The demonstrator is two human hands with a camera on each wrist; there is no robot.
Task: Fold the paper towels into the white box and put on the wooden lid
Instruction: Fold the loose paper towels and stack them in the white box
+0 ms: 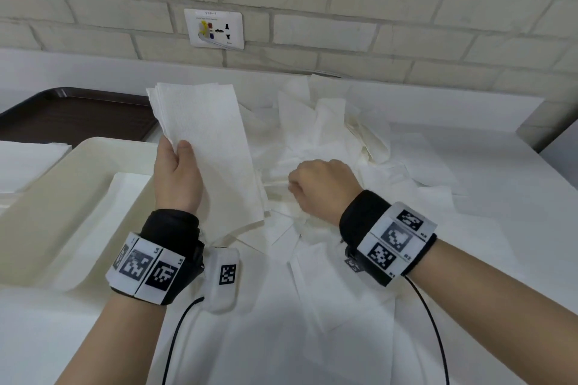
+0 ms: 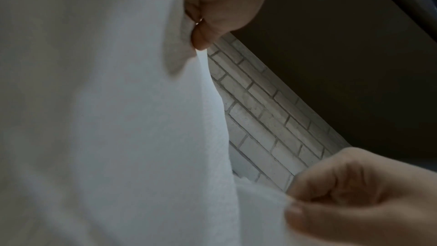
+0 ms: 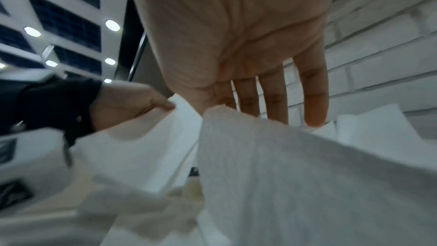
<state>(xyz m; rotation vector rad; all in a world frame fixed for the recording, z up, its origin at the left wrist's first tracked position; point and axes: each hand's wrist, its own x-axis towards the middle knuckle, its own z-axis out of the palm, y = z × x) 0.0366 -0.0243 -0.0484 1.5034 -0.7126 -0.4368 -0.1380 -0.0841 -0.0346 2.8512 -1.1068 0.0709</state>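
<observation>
My left hand (image 1: 178,153) holds up a folded stack of white paper towels (image 1: 203,141), thumb on its front face; the left wrist view shows the thumb (image 2: 205,31) pressed into the sheet (image 2: 118,119). Beside it, my right hand (image 1: 312,184) is curled over a loose pile of paper towels (image 1: 337,131) and pinches one towel's edge (image 2: 267,194) between thumb and fingers. The right wrist view shows that towel (image 3: 295,175) draped below the palm. The white box (image 1: 62,197) lies open at the left, with a flat towel (image 1: 125,216) inside.
A dark brown tray (image 1: 78,116) sits behind the box. A flat white stack (image 1: 28,162) lies at the far left. The brick wall with a socket plate (image 1: 214,28) runs close behind the table. Cables hang from both wrist bands.
</observation>
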